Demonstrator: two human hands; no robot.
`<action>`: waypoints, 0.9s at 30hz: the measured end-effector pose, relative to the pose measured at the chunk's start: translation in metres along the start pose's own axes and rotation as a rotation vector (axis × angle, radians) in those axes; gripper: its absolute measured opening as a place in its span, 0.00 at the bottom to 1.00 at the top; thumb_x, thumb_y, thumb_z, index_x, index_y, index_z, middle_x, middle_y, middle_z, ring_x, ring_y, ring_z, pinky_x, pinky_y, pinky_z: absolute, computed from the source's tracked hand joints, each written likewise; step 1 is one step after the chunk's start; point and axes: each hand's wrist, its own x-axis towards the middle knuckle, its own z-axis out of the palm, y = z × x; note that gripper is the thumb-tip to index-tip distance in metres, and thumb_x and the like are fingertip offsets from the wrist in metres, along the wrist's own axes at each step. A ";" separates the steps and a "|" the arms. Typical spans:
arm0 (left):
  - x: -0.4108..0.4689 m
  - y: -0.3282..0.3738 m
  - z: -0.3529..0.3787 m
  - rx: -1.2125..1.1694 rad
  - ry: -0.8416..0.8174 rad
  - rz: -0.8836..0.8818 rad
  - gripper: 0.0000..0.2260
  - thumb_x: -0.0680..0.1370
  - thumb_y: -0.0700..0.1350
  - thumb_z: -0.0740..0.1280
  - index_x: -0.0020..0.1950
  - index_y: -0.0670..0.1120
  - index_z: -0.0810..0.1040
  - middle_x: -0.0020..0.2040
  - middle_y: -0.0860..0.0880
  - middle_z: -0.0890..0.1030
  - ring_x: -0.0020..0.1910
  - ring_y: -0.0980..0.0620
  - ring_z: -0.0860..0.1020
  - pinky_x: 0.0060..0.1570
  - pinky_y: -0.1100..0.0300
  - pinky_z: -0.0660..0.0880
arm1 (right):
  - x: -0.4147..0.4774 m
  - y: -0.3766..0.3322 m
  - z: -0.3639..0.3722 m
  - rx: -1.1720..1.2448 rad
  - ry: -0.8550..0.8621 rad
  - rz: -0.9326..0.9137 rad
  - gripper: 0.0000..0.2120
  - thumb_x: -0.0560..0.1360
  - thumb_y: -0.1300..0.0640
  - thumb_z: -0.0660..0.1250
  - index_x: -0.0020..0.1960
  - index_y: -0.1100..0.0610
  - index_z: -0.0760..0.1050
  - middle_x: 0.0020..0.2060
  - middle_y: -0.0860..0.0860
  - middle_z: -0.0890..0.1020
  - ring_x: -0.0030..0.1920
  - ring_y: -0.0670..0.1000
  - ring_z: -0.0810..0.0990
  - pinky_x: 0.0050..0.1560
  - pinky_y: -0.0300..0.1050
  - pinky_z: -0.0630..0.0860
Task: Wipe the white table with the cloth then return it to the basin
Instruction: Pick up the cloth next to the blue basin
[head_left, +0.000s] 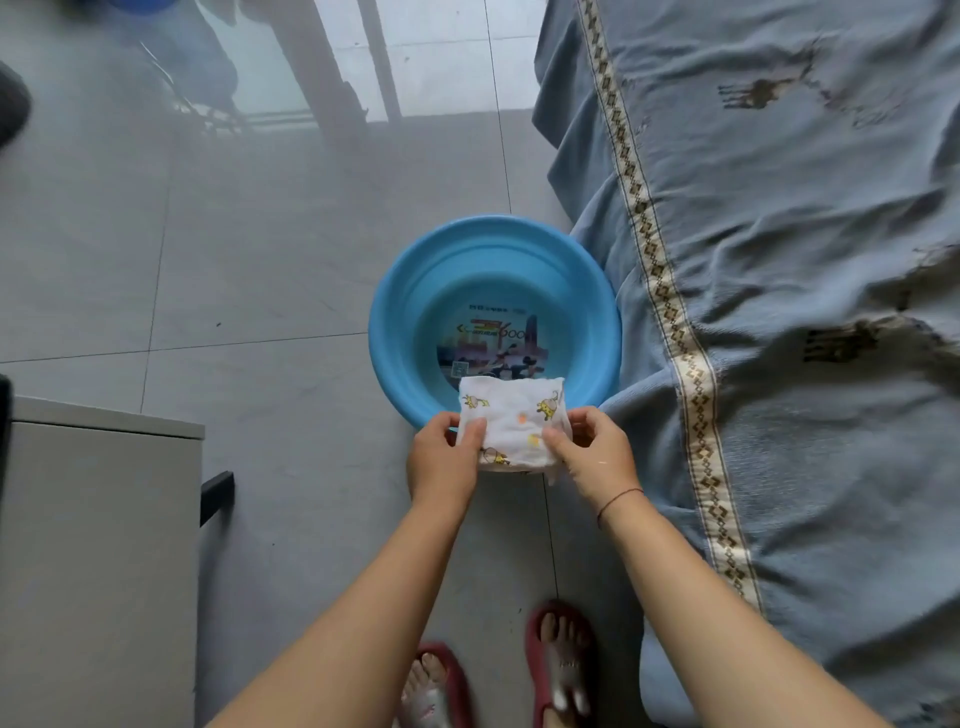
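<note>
Right now, going from left to right, the white table (98, 519) is standing at the left edge. Next, the left hand (444, 457) is pinching the left side of the folded cloth (511, 428), and the right hand (595, 452) is pinching its right side. The cloth is hanging over the near rim of the blue basin (493, 244) on the floor, beside a blue bedspread (779, 260). I am thinking the cloth could slip and land on the floor if one pinch loosens. Writing in the basin is looking too blurry to read, except maybe "600".
</note>
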 end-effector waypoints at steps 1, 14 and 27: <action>-0.005 0.009 -0.006 -0.014 0.002 0.019 0.05 0.76 0.50 0.67 0.42 0.51 0.76 0.38 0.54 0.80 0.37 0.57 0.77 0.32 0.65 0.71 | -0.004 -0.011 -0.003 0.002 -0.006 -0.011 0.07 0.71 0.63 0.71 0.46 0.57 0.74 0.42 0.52 0.80 0.44 0.50 0.78 0.46 0.40 0.77; -0.102 0.149 -0.125 -0.159 0.046 0.230 0.06 0.76 0.42 0.68 0.52 0.48 0.75 0.43 0.51 0.81 0.43 0.49 0.80 0.43 0.57 0.76 | -0.096 -0.199 -0.047 0.047 -0.181 -0.263 0.14 0.71 0.67 0.70 0.46 0.51 0.71 0.44 0.54 0.79 0.45 0.52 0.79 0.47 0.48 0.79; -0.247 0.230 -0.284 -0.209 0.249 0.346 0.21 0.78 0.39 0.63 0.70 0.53 0.69 0.62 0.49 0.78 0.55 0.56 0.77 0.48 0.75 0.72 | -0.243 -0.377 -0.037 0.033 -0.526 -0.481 0.14 0.72 0.71 0.65 0.54 0.58 0.69 0.48 0.59 0.80 0.50 0.60 0.80 0.53 0.57 0.78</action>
